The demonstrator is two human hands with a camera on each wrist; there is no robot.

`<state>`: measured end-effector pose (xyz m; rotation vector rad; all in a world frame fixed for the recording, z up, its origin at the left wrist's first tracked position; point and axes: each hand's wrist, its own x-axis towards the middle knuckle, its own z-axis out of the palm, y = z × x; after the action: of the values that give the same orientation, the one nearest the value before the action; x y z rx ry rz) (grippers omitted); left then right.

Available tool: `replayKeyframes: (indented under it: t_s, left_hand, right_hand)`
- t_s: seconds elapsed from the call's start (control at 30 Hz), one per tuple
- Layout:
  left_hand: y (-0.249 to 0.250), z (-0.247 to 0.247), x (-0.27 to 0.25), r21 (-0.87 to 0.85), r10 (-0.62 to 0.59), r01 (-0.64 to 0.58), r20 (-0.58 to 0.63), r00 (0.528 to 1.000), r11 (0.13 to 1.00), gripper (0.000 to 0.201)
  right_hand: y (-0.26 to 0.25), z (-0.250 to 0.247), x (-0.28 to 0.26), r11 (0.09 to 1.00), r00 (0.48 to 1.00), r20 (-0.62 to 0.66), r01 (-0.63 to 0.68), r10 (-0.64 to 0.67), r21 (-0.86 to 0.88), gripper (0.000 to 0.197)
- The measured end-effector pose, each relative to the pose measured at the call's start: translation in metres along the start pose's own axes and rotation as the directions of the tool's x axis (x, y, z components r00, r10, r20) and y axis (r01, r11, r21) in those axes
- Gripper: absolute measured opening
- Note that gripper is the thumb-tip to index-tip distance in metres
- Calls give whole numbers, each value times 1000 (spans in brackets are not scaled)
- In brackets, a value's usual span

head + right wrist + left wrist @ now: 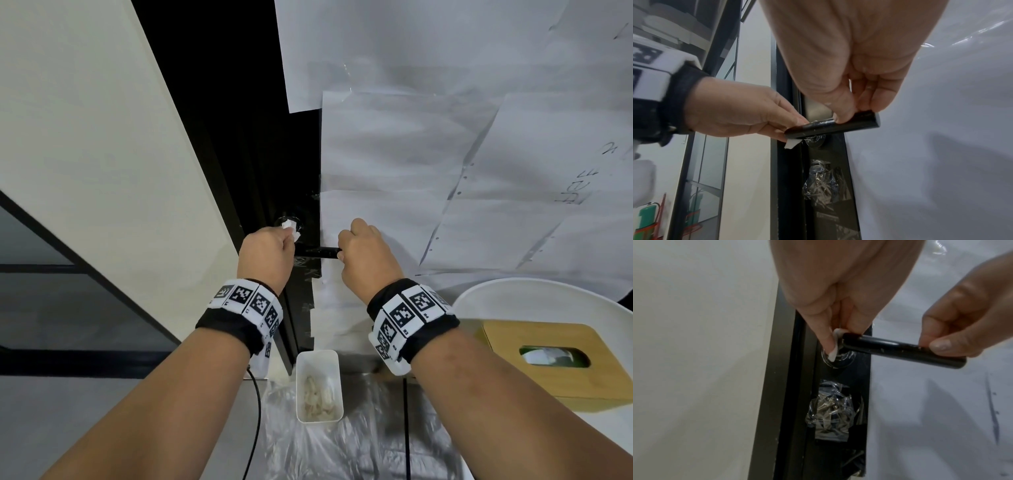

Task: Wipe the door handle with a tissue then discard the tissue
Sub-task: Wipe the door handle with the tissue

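door: dark door [305,161] straight ahead of us, most of it papered over with white sheets [428,154]; cream wall [85,137] on the left.
table: round white table [534,294] low right, carrying a wooden tissue box [548,346].
bin: small white bin [319,390] on the floor below the handle, crumpled tissues inside, plastic sheet [342,442] under it.
lock: below the handle, wrapped in clear film [830,410].
door handle: black lever, door handle [890,347], on the door's dark strip near its left edge. Long axis runs roughly level, parallel to the door face; pivot end at the left over a shiny round rosette [840,360], free end points right and, in the left wrist view, dips slightly.
left hand: our left hand [265,257] sits at the pivot end, fingertips pinching the tissue against the handle's neck.
right hand: our right hand [368,255] clamps the free end between thumb and curled fingers.
hands: apart, one at each end, bare handle between them.
tissue: small white wad, tissue [835,344], between our left fingers and the neck, touching the rosette; one corner sticks out below the lever in the right wrist view [790,144].
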<state>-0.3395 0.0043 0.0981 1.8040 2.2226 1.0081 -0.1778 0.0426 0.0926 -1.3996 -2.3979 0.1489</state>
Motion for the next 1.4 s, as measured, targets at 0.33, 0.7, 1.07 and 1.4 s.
replayKeyframes:
  t_s: [0.33,0.7,1.07,1.4]
  left_hand:
    - [-6,-5,-19,73,149,-156,96,984,985,58]
    - [-4,5,-8,50,214,-215,8,977,975,15]
    - [-3,10,-8,81,267,-264,-31,963,961,14]
    - [-2,15,-17,105,306,-300,-49,951,948,12]
  right_hand:
    - [-1,0,0,999,1000,17,-12,12,-32,9]
    - [0,-1,1,998,999,-45,28,-25,59,21]
    - [-21,6,5,995,988,-122,95,-96,-10,19]
    - [-22,3,-5,997,992,-106,75,-70,36,11]
